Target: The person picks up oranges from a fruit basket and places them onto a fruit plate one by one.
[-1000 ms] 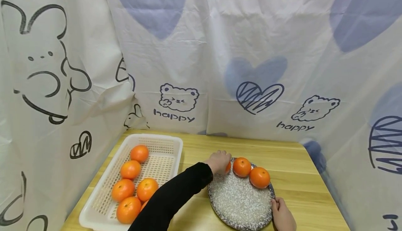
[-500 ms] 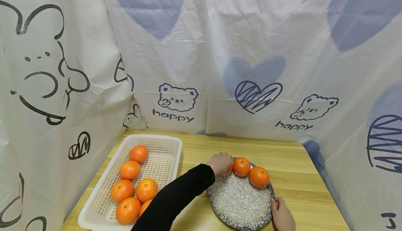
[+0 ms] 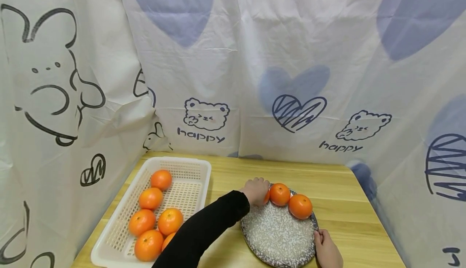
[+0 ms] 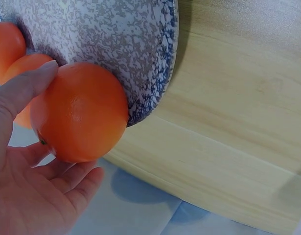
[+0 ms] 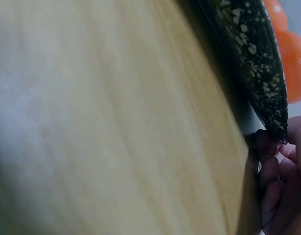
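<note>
My left hand (image 3: pixel 256 191) holds an orange (image 4: pixel 79 112) at the far left rim of a speckled grey plate (image 3: pixel 278 235). In the left wrist view the thumb lies over the top of this fruit and the fingers curl beneath it; the head view hides most of it behind the hand. Two more oranges sit along the far rim, a middle orange (image 3: pixel 280 194) and a right orange (image 3: pixel 300 206). My right hand (image 3: pixel 328 249) pinches the plate's right edge. In the right wrist view its fingers bend under the dark underside of the rim.
To the left stands a white perforated basket (image 3: pixel 202 179) with several oranges, partly covered by the black left sleeve (image 3: pixel 209 229). Both basket and plate are on a wooden table (image 3: pixel 349 203). A printed curtain (image 3: pixel 240 77) hangs behind and at the sides.
My left hand has shifted slightly right with the orange, toward the middle one, during the first half second, then stays put. The right hand keeps its hold on the plate.
</note>
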The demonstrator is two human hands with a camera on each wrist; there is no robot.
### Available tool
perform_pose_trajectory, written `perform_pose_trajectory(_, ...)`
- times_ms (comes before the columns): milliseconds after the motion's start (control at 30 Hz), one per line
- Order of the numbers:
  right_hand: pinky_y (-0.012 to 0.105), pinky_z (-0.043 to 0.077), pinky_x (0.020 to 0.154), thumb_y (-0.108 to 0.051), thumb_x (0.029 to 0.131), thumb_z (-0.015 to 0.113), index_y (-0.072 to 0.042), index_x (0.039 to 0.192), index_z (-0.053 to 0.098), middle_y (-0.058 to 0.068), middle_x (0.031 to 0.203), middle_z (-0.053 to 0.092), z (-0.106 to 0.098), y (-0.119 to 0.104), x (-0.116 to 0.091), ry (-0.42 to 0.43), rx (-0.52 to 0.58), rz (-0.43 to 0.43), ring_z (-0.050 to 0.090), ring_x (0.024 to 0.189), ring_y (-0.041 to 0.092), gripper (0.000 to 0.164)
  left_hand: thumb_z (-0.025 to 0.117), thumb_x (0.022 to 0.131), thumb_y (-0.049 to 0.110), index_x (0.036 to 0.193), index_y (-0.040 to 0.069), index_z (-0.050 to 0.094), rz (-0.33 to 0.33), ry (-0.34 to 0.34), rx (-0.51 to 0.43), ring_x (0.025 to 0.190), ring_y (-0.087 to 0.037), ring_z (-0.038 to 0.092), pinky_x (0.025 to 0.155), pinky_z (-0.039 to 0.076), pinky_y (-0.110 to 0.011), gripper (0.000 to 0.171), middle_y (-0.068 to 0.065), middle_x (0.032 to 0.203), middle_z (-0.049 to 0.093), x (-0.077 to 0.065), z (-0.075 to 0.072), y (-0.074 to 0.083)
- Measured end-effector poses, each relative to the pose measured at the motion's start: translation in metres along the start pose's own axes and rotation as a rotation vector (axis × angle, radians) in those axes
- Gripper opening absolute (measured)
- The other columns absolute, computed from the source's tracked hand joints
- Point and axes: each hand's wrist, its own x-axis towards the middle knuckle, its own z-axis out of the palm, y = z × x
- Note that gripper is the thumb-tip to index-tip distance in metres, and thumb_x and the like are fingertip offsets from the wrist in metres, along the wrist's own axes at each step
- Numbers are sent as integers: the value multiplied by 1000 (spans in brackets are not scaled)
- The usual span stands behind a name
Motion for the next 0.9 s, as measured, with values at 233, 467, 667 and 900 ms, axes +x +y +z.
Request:
perform_pose_trajectory(233,31,37,59,-44,103,32,6,120,49,4,79,49,0,1,0,9,-5,-12,49,70,20,55,64,86,53,132,14,53,-60,-2,-102,114,-20,57,87,52,-34,62,-5,127,58,3,-7,-10)
perform_pose_trajectory(467,36,44,63,-42,103,33,5,120,50,6,81,53,4,0,2,21,-8,-25,54,73,22,53,58,94,42,140,2,45,-81,58,-286,130,-29,47,108,39,-41,63,-15,142,47,3,-17,-62)
perform_pose_trajectory(667,32,39,60,-45,103,31,5,120,49,5,79,50,5,1,2,1,-12,-14,51,71,20,56,59,92,33,137,-3,43,-257,149,-294,122,-34,52,103,44,-46,60,-21,133,52,-25,-17,-145)
perform_pose_trajectory(900,30,35,60,-52,102,27,6,120,47,5,79,48,2,3,2,-25,-16,-3,50,71,20,65,53,90,15,97,0,59,-522,218,-336,80,-33,63,63,52,-46,18,-20,94,63,-83,-5,-244)
